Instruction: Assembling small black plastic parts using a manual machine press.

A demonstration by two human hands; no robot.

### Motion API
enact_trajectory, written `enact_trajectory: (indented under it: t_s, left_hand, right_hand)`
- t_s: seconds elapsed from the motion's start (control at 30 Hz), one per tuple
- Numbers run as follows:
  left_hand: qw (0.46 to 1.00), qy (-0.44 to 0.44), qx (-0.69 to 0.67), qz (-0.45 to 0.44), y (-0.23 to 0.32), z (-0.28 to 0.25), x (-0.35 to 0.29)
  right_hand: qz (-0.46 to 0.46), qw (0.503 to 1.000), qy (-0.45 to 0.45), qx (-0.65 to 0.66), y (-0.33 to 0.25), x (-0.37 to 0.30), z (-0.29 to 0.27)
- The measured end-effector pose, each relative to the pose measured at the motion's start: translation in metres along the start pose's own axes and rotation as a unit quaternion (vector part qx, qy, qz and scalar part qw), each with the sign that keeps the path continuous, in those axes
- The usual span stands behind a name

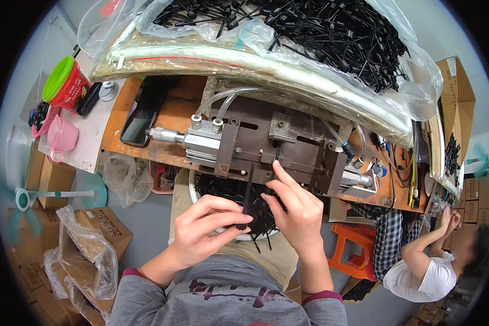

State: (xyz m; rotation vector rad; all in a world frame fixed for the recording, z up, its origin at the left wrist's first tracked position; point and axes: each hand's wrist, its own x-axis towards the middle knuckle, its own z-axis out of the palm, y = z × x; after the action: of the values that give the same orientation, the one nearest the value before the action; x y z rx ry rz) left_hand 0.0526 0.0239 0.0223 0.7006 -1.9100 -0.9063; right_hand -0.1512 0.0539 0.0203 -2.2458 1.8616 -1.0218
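Note:
My left hand [209, 223] pinches a slim black plastic rod [248, 198] with a thicker lower end, held upright in front of the bench. My right hand [296, 209] reaches to the middle of a metal clamping fixture [250, 133]. Its index fingertip touches a small black piece [277, 149] at the fixture's centre block, while the thumb and other fingers are bent, with nothing visible between them. Pneumatic cylinders flank the fixture, a silver one [202, 142] at left and another [356, 179] at right. Below my hands, a white-rimmed tub [192, 187] of black rods sits at my lap.
A plastic-lined tray [244, 57] heaped with black parts overhangs the bench's back. A phone [141, 117], pink cup [62, 136] and red bucket [68, 89] stand left. Air hoses [239, 91] arch over the fixture. Another person [424, 271] works at right by an orange stool [348, 250].

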Motion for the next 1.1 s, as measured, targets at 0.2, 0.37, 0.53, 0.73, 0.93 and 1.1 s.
enact_trajectory:
  t_s: [0.2,0.37,0.53,0.73,0.93,1.1]
  left_hand:
    - [0.999,0.004,-0.04,0.005,0.003,-0.007,0.003]
    - [0.998,0.021,-0.064,0.003,0.003,-0.002,0.002]
    - [0.996,0.018,-0.088,-0.009,0.003,-0.001,0.001]
    - [0.991,0.007,-0.133,-0.012,0.003,0.002,0.0]
    - [0.912,0.058,-0.373,-0.159,0.002,0.004,-0.012]
    - [0.883,-0.043,-0.399,-0.245,0.003,0.002,-0.002]
  right_hand:
    - [0.031,0.93,0.048,0.364,0.001,-0.02,-0.004]
    - [0.026,0.886,0.041,0.461,0.0,-0.033,0.001]
    - [0.017,0.879,0.04,0.475,-0.007,-0.033,0.0]
    - [0.029,0.876,0.038,0.481,-0.01,-0.035,-0.001]
    - [0.034,0.916,0.06,0.396,-0.015,-0.035,-0.001]
    - [0.005,0.959,0.125,0.253,-0.026,-0.031,0.001]
